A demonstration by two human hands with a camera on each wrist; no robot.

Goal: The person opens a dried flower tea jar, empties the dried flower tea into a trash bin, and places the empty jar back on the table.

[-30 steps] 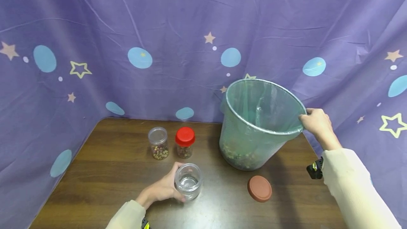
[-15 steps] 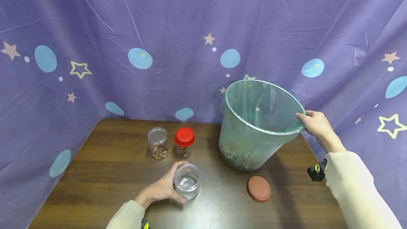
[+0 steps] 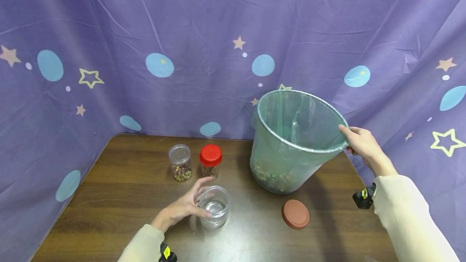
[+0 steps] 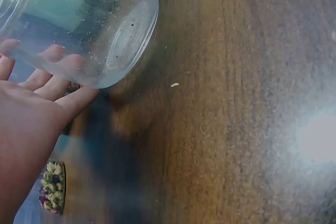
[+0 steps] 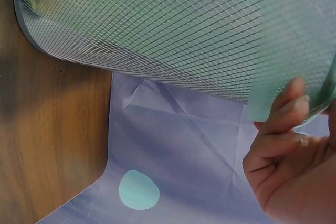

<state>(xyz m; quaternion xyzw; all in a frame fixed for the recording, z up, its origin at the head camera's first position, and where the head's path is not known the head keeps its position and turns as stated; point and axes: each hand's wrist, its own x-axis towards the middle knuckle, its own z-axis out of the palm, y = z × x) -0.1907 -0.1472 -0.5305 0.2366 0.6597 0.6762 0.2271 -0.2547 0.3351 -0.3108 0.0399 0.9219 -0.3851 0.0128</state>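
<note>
An empty clear jar (image 3: 214, 207) stands upright on the table in front of me. My left hand (image 3: 185, 204) is beside it on the left, thumb near the rim and fingers spread loosely behind; in the left wrist view the fingers (image 4: 55, 80) lie fairly straight along the glass. At the right, my right hand (image 3: 364, 144) grips the rim of a mesh wastebasket (image 3: 280, 161) lined with a green bag, thumb over the rim. The right wrist view shows the fingers (image 5: 283, 114) curled under the rim outside. Dried bits show through the basket's lower wall.
Behind the left hand stand a clear-lidded jar (image 3: 181, 163) and a red-lidded jar (image 3: 210, 161), both holding dried flower bits. A reddish-brown round lid (image 3: 295, 214) lies on the wooden table (image 3: 120, 197) before the basket. A purple curtain (image 3: 204, 27) hangs behind.
The left hand's fingers have loosened from the clear jar and its thumb has moved up and away. The jar stays about where it was. The right hand keeps its hold on the basket rim.
</note>
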